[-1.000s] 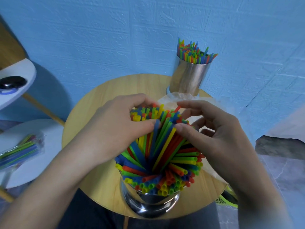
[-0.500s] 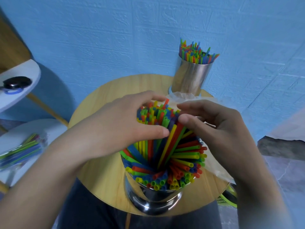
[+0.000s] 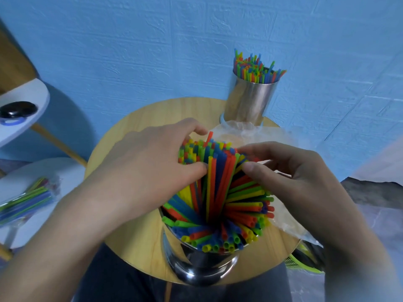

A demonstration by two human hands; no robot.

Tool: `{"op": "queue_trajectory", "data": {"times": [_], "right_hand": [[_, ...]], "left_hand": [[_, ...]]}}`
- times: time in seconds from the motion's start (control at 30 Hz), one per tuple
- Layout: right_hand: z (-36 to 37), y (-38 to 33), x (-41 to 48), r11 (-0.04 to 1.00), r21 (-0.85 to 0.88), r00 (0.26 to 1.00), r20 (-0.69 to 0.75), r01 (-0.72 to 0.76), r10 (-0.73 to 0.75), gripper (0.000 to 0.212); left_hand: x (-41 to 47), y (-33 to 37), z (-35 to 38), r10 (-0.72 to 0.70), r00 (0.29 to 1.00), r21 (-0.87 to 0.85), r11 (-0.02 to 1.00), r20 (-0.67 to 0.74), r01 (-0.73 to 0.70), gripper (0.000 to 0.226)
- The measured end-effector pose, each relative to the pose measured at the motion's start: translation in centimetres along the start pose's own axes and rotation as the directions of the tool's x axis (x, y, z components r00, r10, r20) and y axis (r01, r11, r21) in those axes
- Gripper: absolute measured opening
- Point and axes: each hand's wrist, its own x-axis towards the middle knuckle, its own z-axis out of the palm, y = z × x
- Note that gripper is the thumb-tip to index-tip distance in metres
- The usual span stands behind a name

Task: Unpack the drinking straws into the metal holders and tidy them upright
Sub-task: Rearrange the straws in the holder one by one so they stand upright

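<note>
- Tidying step: the straws [image 3: 218,188] stand fanned in the near metal holder [image 3: 196,267], at the near edge of the worktop [image 3: 135,236].
- The left hand [image 3: 148,168] and right hand [image 3: 290,177] both curl round their tops, squeezing the bunch together.
- Next, I judge: gather the splayed right-side straws upright.

Both forearms are extended forward from the lower corners. The left hand [image 3: 148,162] is curled palm down round the left side of the straws [image 3: 218,171], thumb pressed in. The right hand [image 3: 290,177] is cupped opposite, fingers bent over the tops.
</note>
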Motion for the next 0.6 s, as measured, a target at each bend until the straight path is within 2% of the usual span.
{"op": "queue_trajectory", "data": {"times": [0.1, 0.23, 0.4, 0.5, 0.6], "right_hand": [[0.1, -0.1, 0.1, 1.000, 0.010, 1.000, -0.003, -0.004, 0.004, 0.014], [0.5, -0.2, 0.3, 1.000, 0.020, 1.000, -0.003, 0.015, -0.015, 0.013], [0.8, -0.2, 0.3, 0.999, 0.045, 1.000, -0.008, 0.020, -0.020, 0.025], [0.9, -0.2, 0.4, 0.998, 0.055, 0.999, 0.005, 0.040, -0.041, 0.025], [1.0, -0.2, 0.6, 0.995, 0.081, 0.998, 0.001, 0.058, -0.058, 0.020]], "left_hand": [[0.1, -0.2, -1.0, 0.054, 0.992, -0.086, 0.995, 0.111, -0.044, 0.066], [1.1, -0.3, -0.4, 0.099, 0.989, -0.207, 0.976, 0.114, -0.074, 0.079], [1.7, -0.4, 0.8, 0.139, 0.988, -0.333, 0.936, 0.060, -0.111, 0.035], [1.7, -0.6, 1.0, 0.171, 0.984, -0.452, 0.883, 0.059, -0.126, 0.021], [1.5, -0.7, 1.0, 0.203, 0.977, -0.544, 0.828, 0.065, -0.136, 0.020]]}}
